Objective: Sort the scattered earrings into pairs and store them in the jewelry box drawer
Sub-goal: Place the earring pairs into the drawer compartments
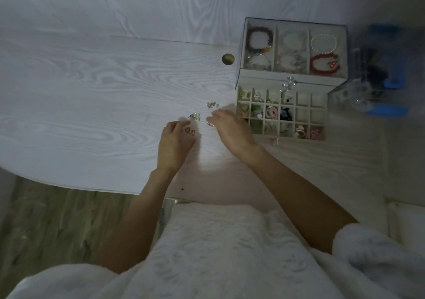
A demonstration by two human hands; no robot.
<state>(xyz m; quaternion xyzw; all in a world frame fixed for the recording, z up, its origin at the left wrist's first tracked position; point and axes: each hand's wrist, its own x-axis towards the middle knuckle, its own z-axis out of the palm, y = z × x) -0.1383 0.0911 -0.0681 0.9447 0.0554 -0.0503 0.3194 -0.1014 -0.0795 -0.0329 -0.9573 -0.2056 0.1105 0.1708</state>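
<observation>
A cream jewelry box (243, 45) stands at the table's right, and its gridded drawer (319, 100) is pulled out toward me. Many drawer cells hold small earrings. Loose earrings lie left of the drawer: a pale pair (212, 104), a silvery cluster (195, 116), and a brownish hoop pair (190, 131). My left hand (174, 142) rests beside the hoop pair, fingers curled near it. My right hand (230, 130) pinches a small silver ring-shaped earring (210, 123) just above the table.
The box's top tray holds beaded bracelets (261, 39) in three compartments. A round brass grommet (228, 59) sits in the white table (92, 91). Blurred clear and blue items (379, 87) stand right of the box. The table's front edge runs close to my body.
</observation>
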